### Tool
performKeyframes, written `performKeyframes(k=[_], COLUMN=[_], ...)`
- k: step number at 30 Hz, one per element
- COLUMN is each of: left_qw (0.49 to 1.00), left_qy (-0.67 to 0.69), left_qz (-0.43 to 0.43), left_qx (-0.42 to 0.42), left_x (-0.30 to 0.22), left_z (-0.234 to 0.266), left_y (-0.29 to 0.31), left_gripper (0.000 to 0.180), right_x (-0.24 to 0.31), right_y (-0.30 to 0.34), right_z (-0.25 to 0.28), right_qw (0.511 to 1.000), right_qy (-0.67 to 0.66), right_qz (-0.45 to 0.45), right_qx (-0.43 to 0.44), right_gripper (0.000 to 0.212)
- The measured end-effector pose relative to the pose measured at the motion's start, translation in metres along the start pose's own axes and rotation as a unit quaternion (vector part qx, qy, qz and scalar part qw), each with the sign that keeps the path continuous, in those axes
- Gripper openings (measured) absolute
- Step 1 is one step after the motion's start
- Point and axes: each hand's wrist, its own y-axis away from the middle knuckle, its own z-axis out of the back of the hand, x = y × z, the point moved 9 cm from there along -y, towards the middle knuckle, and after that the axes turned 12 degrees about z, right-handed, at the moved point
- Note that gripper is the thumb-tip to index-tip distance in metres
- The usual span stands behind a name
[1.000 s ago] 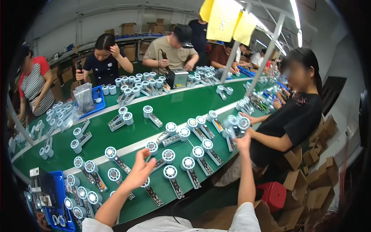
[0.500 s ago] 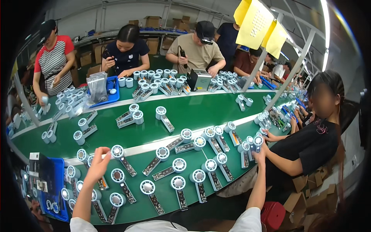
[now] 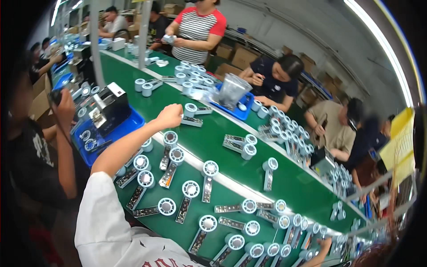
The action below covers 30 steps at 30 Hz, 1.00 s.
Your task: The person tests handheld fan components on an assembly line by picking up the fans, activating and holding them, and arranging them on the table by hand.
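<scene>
My left hand (image 3: 171, 116) reaches over the white divider rail to the green belt, its fingers curled down over the round head of a pale blue handheld device (image 3: 192, 121). That device's open handle shows a circuit board; its head is hidden by my fingers. Right beside it lies a similar device (image 3: 190, 108) with a round slotted head. At the lower right my right hand (image 3: 324, 247) is beside several such devices (image 3: 307, 254); its fingers are small and partly hidden, so their grip is unclear. More devices, such as one (image 3: 190, 189), lie spread below my left forearm.
A blue tray (image 3: 135, 116) at the left holds a black-and-white box (image 3: 109, 104) and loose rings. Close by, a co-worker in a dark shirt (image 3: 40, 155) sits. Across the belt, co-workers stand behind clustered devices and a blue bin (image 3: 242, 113). Metal posts (image 3: 95, 49) rise at the back left.
The view has swung left. My left hand has moved from above the near table across the rail to the pair of devices on the belt. My right hand now appears at the lower right.
</scene>
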Motion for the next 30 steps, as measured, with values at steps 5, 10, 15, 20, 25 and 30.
performKeyframes(k=[5,10,15,20,25,30], left_qw=[0.996,0.978,0.931,0.934,0.924,0.900], left_qy=[-0.011,-0.169,-0.255,-0.237,-0.217,-0.190], left_qz=[0.047,-0.121,-0.247,-0.266,-0.258,-0.381], left_qx=[0.069,0.038,-0.082,0.027,0.180,0.090], left_x=[0.005,-0.031,-0.059,-0.100,-0.123,-0.162], left_z=[-0.031,-0.089,-0.137,-0.141,-0.175,-0.128], left_y=[-0.047,-0.056,-0.065,-0.076,-0.054,0.000], left_gripper=[0.019,0.023,0.015,0.018,0.019,0.013], right_x=[0.102,0.210,0.103,-0.032,0.206,0.443], right_y=[-0.029,-0.021,0.121,0.204,-0.056,-0.079], right_z=[0.085,0.114,0.116,0.061,0.061,0.051], right_qw=[0.954,0.812,0.745,0.957,0.993,0.894], right_qy=[-0.222,-0.446,-0.481,-0.136,-0.094,-0.440], right_qz=[-0.158,-0.322,-0.383,-0.148,-0.053,-0.016], right_qx=[-0.126,-0.197,-0.257,-0.209,-0.052,0.087], right_gripper=[0.039,0.038,0.040,0.035,0.034,0.029])
